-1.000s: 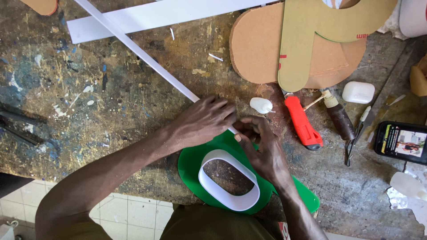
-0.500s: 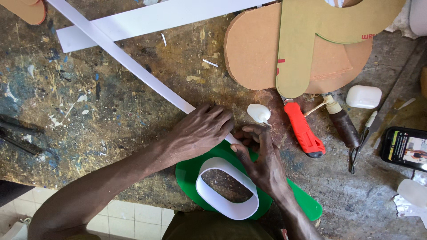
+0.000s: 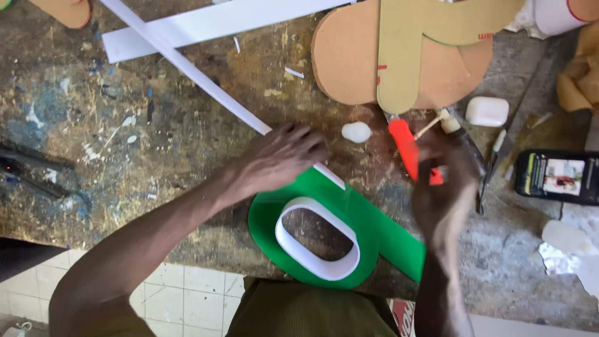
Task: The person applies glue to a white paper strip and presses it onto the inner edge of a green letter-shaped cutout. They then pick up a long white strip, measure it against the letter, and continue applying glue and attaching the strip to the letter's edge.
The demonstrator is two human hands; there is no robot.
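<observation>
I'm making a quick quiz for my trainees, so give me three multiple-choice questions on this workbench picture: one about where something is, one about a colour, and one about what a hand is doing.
1. Where does the phone lie?
A. at the right edge of the bench
B. on the green letter
C. at the far left

2. What colour is the oval rim standing on the green letter shape?
A. red
B. white
C. black

3. What is the left hand doing?
A. hanging off the bench
B. holding the phone
C. pressing down on the long white strip

Answers: 1 A, it lies near the right border, past the red-handled tool. 2 B, the rim is white against green. 3 C, the fingers lie flat over the strip's near end.
</observation>
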